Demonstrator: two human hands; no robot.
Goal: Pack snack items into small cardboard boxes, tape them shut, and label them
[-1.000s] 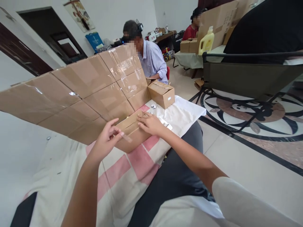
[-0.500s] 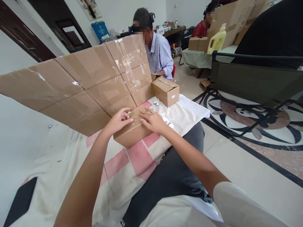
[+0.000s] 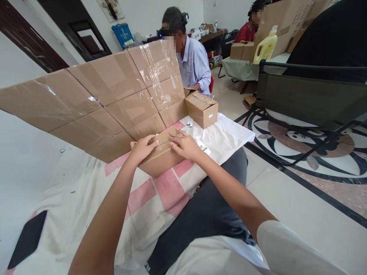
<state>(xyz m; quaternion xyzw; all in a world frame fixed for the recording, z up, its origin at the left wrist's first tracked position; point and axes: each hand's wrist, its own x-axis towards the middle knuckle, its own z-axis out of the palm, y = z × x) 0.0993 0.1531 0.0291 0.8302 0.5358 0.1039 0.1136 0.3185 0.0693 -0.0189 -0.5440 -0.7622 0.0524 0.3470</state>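
A small closed cardboard box (image 3: pixel 160 162) lies lengthwise on the cloth in front of me. My left hand (image 3: pixel 142 149) grips its left end, thumb along the top and some fingers hidden over the far side. My right hand (image 3: pixel 185 146) rests open on the right part of the lid, with its fingers spread over the top. Under and beside my right wrist, a white object (image 3: pixel 204 148) is partly covered; its kind is unclear.
A tall panel of taped cardboard boxes (image 3: pixel 114 103) stands behind the box. Another cardboard box (image 3: pixel 202 110) sits at the far right corner of the cloth (image 3: pixel 226 130). A dark flat object (image 3: pixel 27 238) lies front left. Across sits a person (image 3: pixel 195 61) in a light shirt.
My left hand has lowered from a loose curl above the lid onto the left end of the box. My right hand has stayed nearly in place on the lid.
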